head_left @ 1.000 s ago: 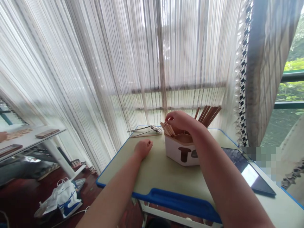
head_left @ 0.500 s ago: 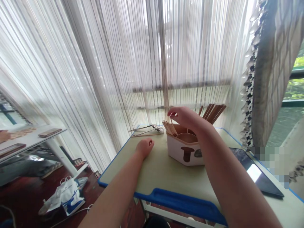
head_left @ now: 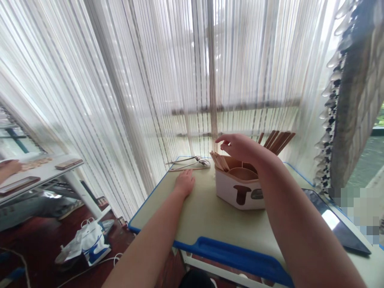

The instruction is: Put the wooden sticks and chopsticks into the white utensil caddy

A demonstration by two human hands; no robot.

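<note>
A white holder (head_left: 238,192) with dark markings stands on a pale green table (head_left: 207,216) with a blue rim. Light wooden chopsticks (head_left: 220,161) lean out of its left compartment and darker sticks (head_left: 277,141) out of its far right one. My right hand (head_left: 240,147) hovers over the holder, fingers apart, holding nothing. Left of the holder, my left hand (head_left: 185,183) lies flat on the table with fingers stretched toward a metal spoon (head_left: 204,162) and thin utensils (head_left: 183,162) at the far edge.
A dark tablet (head_left: 339,228) lies at the table's right. Sheer striped curtains (head_left: 150,88) hang behind, and a heavy patterned drape (head_left: 354,100) on the right. At left stands a white table (head_left: 39,176), with a plastic bag (head_left: 87,246) on the dark floor below it.
My right hand has lifted off the light chopsticks and opened above the holder. My left hand has uncurled from a loose fist to lie flat, nearer the spoon.
</note>
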